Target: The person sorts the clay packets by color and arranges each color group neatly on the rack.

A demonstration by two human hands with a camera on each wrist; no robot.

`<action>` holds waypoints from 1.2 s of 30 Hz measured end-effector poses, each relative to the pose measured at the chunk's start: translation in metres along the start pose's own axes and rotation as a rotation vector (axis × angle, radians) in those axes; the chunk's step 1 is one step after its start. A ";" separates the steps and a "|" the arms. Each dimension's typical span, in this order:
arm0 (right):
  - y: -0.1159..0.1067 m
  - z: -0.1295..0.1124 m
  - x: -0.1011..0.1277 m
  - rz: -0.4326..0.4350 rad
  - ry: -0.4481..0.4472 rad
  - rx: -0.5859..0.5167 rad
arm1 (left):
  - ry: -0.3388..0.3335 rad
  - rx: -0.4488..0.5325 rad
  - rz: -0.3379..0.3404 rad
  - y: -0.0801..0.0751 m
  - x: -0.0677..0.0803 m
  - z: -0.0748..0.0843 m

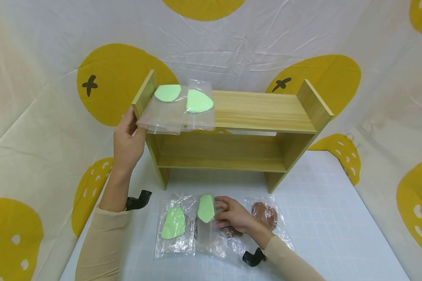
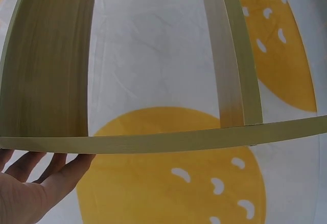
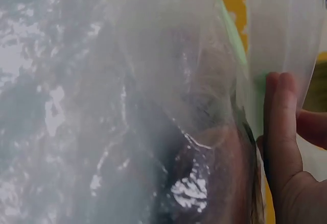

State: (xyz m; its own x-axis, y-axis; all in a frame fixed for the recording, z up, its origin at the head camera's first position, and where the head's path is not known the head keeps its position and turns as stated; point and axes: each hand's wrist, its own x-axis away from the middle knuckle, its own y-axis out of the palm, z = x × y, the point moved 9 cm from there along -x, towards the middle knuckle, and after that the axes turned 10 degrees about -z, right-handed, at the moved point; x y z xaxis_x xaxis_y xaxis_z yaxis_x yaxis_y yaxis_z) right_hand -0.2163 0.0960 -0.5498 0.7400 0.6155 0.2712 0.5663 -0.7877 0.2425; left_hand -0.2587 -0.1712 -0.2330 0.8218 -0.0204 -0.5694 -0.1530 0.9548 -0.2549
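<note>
My left hand is at the left side panel of a small wooden shelf, its fingertips touching the panel's outer face. Beside it on the top board, two clear bags with light-green flat pieces hang over the front edge. Below, in front of the shelf, my right hand pinches a frosted plastic bag between fingers and thumb. A light-green flat piece shows in that bag. Under this hand lies a bag with a brown piece, partly hidden.
On the table, a bag with a green piece lies to the left, and one with a brown round piece to the right. The shelf's lower board spans between the side panels. A patterned cloth hangs behind.
</note>
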 end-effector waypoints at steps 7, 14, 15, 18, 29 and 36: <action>-0.009 -0.009 0.009 0.043 -0.029 -0.042 | -0.001 0.001 -0.002 0.000 0.001 -0.001; -0.007 -0.034 0.026 0.011 -0.086 -0.027 | -0.013 -0.013 0.000 0.000 0.002 -0.001; -0.007 -0.038 0.029 0.008 -0.095 -0.024 | -0.014 -0.014 0.001 0.000 0.002 -0.001; -0.006 -0.051 0.038 0.006 -0.125 -0.021 | -0.022 -0.013 -0.001 0.000 0.002 0.000; 0.003 -0.089 0.066 -0.024 -0.231 0.025 | -0.037 -0.019 -0.004 0.000 0.002 0.000; 0.002 -0.109 0.078 0.014 -0.257 0.111 | -0.040 -0.004 -0.006 0.000 0.002 -0.001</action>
State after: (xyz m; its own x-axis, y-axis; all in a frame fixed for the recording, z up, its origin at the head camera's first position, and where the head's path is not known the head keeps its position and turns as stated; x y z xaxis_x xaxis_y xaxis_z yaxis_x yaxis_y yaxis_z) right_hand -0.1972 0.1456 -0.4265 0.8080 0.5886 0.0247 0.5809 -0.8030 0.1330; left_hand -0.2576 -0.1717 -0.2349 0.8442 -0.0139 -0.5359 -0.1502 0.9535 -0.2612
